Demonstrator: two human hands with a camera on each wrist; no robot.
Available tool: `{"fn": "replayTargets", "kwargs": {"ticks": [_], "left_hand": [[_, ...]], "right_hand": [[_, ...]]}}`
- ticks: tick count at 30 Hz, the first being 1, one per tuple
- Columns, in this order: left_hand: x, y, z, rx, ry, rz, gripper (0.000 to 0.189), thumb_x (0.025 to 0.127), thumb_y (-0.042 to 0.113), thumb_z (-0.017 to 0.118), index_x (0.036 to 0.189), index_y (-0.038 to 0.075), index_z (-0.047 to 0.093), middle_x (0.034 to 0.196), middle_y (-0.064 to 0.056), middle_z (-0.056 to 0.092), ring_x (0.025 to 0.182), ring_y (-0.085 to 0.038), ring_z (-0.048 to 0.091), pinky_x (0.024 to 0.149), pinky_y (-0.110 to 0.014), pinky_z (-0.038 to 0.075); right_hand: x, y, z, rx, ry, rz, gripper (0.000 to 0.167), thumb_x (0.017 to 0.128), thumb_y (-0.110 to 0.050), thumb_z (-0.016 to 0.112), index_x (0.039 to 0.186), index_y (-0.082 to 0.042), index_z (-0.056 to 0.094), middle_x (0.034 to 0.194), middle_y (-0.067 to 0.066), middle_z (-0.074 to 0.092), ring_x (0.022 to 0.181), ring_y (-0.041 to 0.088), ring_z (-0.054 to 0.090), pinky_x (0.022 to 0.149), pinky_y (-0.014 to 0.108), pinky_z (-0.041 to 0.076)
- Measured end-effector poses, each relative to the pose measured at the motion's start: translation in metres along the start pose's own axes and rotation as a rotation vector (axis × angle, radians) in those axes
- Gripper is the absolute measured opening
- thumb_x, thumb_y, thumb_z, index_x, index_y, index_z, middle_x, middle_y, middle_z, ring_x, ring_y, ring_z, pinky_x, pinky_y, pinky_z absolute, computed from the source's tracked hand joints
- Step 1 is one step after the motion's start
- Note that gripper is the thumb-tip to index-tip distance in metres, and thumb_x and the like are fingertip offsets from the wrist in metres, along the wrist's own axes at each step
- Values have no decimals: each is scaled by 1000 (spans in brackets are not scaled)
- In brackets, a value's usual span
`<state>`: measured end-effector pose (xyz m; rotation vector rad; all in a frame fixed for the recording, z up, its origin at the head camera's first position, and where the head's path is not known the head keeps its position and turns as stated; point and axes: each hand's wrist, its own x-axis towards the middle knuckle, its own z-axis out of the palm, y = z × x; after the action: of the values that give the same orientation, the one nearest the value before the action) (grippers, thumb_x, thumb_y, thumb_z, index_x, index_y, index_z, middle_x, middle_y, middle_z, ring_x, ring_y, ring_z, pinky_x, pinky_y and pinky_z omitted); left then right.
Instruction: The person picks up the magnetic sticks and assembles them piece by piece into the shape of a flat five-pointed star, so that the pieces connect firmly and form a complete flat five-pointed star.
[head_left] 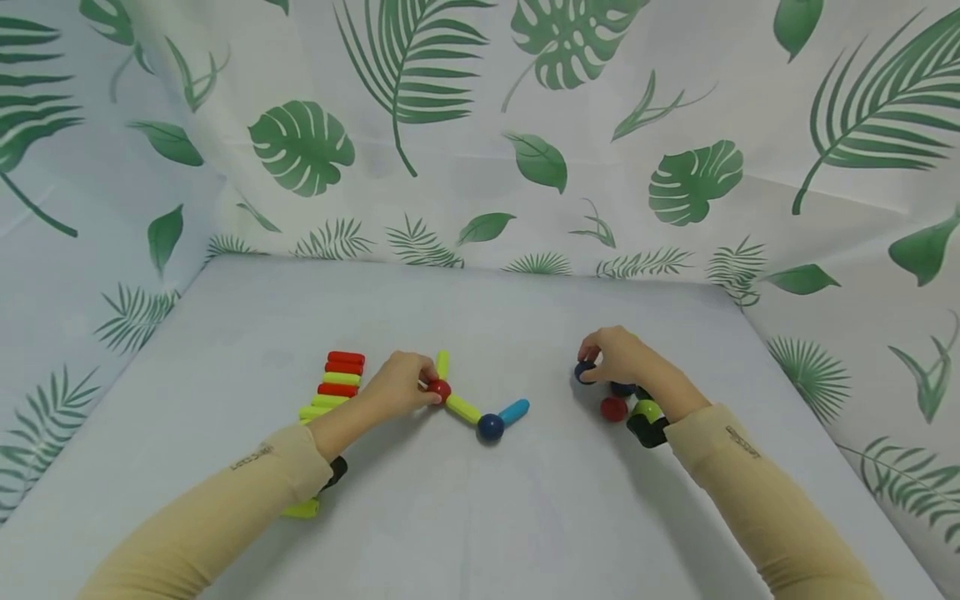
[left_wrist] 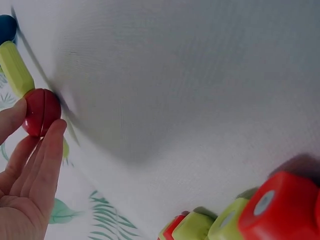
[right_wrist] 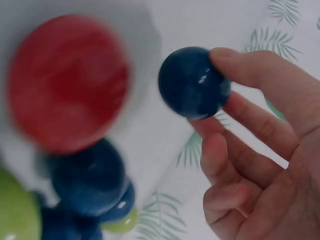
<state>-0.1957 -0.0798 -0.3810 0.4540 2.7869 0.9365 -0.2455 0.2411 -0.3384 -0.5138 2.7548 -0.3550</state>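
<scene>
On the table (head_left: 420, 517), a column of rods (head_left: 338, 390) lies at the person's left. In the middle sits a joined chain (head_left: 463, 409), the left hand (head_left: 403, 384) at its left ball (head_left: 438, 392). Over to the right, loose balls (head_left: 613, 409) cluster, the right hand (head_left: 621, 357) with its held ball (head_left: 585, 372) at their back left; cloth (head_left: 450, 196) hangs behind.

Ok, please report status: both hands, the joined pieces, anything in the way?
Left hand pinching red ball of chain. Right hand holding loose blue ball. Blue rod at one end. No obstacle seen between rod and right hand.
</scene>
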Motion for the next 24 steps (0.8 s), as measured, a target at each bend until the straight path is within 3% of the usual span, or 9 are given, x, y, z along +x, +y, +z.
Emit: {"fn": "replayTargets", "kwargs": {"ticks": [8, 13, 24], "left_hand": [[-3, 2, -1, 7, -1, 7, 17, 76, 10, 74, 89, 3, 66, 88, -5, 65, 77, -15, 55, 67, -23, 50], [-3, 1, 0, -6, -3, 4, 16, 76, 9, 74, 88, 3, 65, 87, -5, 65, 77, -15, 56, 67, -23, 50], [-1, 2, -2, 19, -21, -4, 17, 76, 11, 74, 90, 4, 66, 87, -4, 66, 79, -16, 56, 71, -25, 50]], "right_hand": [[33, -22, 4, 129, 43, -108, 24, 80, -17, 70, 99, -3, 66, 93, 9, 64, 83, 23, 59, 75, 38, 49], [60, -46, 11, 212, 12, -124, 27, 83, -16, 67, 106, -2, 64, 103, 12, 63, 93, 26, 59, 81, 38, 48], [106, -94, 29, 261, -28, -160, 29, 86, -14, 64, 112, -2, 61, 111, 12, 62, 104, 24, 56, 91, 35, 44]]}}
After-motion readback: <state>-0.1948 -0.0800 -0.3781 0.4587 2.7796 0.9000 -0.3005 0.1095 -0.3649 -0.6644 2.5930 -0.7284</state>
